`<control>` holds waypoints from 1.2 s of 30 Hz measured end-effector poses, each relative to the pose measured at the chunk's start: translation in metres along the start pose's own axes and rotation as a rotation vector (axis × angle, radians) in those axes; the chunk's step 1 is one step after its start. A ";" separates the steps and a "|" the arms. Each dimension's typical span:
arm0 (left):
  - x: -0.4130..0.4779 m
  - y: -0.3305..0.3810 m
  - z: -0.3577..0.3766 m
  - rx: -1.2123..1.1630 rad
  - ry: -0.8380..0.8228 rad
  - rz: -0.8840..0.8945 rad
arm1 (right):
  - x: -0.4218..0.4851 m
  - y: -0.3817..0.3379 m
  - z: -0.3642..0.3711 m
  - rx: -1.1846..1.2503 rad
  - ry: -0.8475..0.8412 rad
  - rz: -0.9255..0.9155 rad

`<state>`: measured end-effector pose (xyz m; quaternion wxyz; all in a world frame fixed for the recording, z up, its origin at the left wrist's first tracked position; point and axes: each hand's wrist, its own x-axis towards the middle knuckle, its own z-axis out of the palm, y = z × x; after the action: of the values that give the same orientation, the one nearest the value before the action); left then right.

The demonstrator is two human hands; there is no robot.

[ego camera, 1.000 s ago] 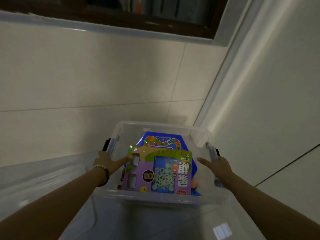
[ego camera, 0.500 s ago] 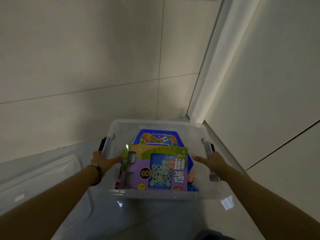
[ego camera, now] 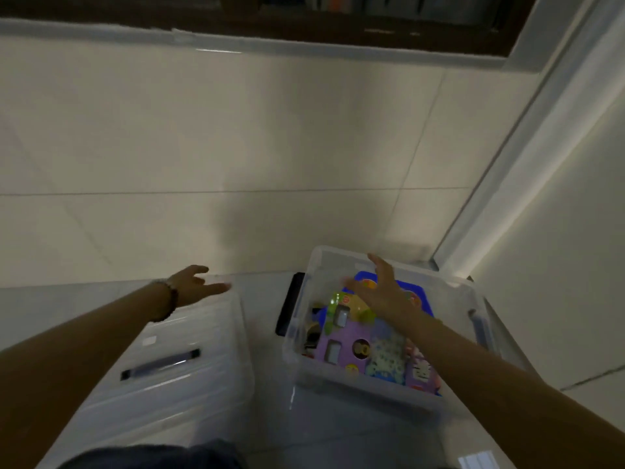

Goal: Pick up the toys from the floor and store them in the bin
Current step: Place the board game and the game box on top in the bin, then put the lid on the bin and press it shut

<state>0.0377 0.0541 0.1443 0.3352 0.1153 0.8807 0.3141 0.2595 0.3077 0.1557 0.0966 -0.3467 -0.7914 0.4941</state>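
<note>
A clear plastic bin (ego camera: 304, 358) stands on the floor in the corner at the right. Inside lie a purple and green toy box (ego camera: 341, 343) and a blue game board (ego camera: 419, 296) beneath it. My right hand (ego camera: 380, 289) hovers over the bin with fingers spread, holding nothing. My left hand (ego camera: 194, 286), with a bead bracelet on the wrist, reaches over the far edge of the clear bin lid (ego camera: 176, 384) that lies flat on the floor to the left of the bin. Its fingers are straight and hold nothing.
White walls (ego camera: 236, 147) close the corner behind and to the right of the bin. A dark window frame (ego camera: 304, 32) runs along the top. The lid has a dark handle (ego camera: 160, 363). Grey tiled floor (ego camera: 338, 434) lies in front.
Both hands have let go of the bin's sides. My left hand moved left over the lid and my right hand rose above the bin. The view swung left, bringing the lid into sight.
</note>
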 end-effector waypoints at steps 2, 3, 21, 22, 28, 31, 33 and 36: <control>-0.009 -0.037 -0.028 0.066 0.048 -0.011 | 0.009 -0.029 0.047 -0.030 -0.093 -0.052; -0.013 -0.057 -0.040 0.094 0.086 -0.027 | 0.013 -0.040 0.072 -0.045 -0.143 -0.063; 0.043 -0.356 -0.029 0.097 0.149 -0.457 | 0.049 0.074 0.329 -0.335 -0.552 0.254; 0.048 -0.361 -0.024 0.124 0.116 -0.483 | 0.049 0.079 0.333 -0.330 -0.548 0.271; 0.064 -0.373 -0.008 0.074 0.178 -0.553 | 0.048 0.093 0.351 -0.365 -0.527 0.237; 0.061 -0.375 -0.014 -0.038 0.237 -0.551 | 0.045 0.086 0.348 -0.239 -0.509 0.314; 0.053 -0.372 -0.022 -0.111 0.262 -0.545 | 0.046 0.073 0.339 -0.158 -0.479 0.358; 0.039 -0.355 -0.049 -0.162 0.298 -0.470 | 0.052 0.039 0.320 -0.114 -0.482 0.349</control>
<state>-0.0218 -0.2288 -0.0716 0.2736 -0.1667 0.8949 0.3106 0.0800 0.1233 -0.0447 -0.2001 -0.3552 -0.7464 0.5259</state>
